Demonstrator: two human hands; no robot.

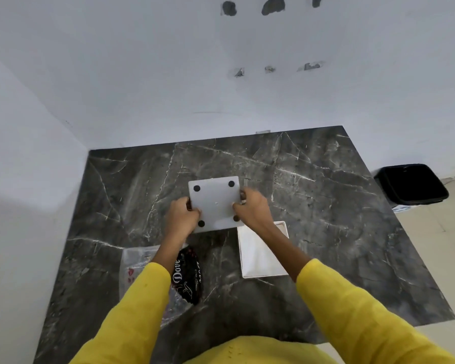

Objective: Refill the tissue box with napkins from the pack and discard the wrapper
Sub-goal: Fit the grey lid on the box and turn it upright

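Head view: tissue box being held upside down over the table

The wrapper (153, 271) is lying at the left. The tissue box (216, 203), feet up, is being gripped by the left hand (181, 216) and right hand (252, 211). Its lid (258, 256) is lying right.

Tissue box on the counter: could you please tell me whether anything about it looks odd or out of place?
Yes: the tissue box is upside down, its underside with four dark round feet facing up, held at both sides by the left hand and right hand. A separate white tray-like part, possibly its lid, lies on the marble counter beside it.
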